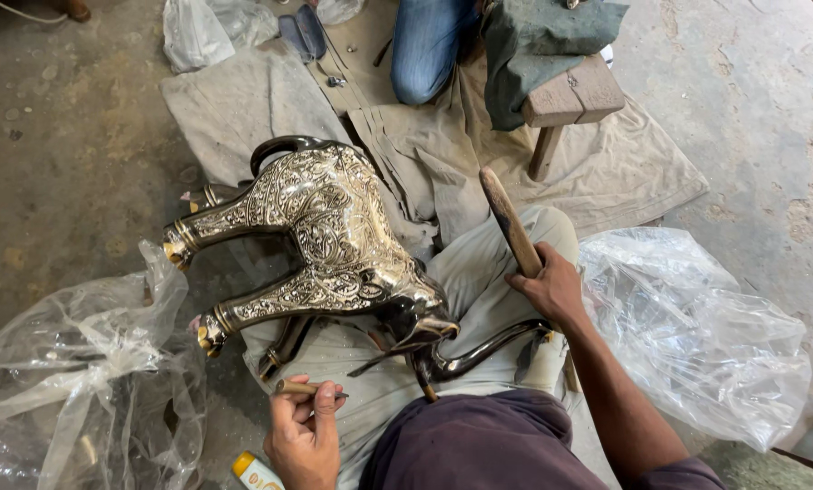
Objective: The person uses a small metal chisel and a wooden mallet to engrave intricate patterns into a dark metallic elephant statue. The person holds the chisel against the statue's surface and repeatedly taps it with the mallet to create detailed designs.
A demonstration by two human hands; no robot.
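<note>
Left hand (305, 438) pinches thin wooden-handled chisel (308, 389) | right hand (551, 289) grips worn wooden mallet handle (510, 224) | engraved silver-and-black metal animal figure (320, 245) on my lap: likely heavy, rigid, slick; steady by legs.

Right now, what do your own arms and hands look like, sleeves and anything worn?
Both hands, left hand and right hand, are bare: no gloves, rings or watch visible. The right forearm is uncovered up to a short dark purple sleeve. The left arm is out of frame beyond the wrist.
</note>
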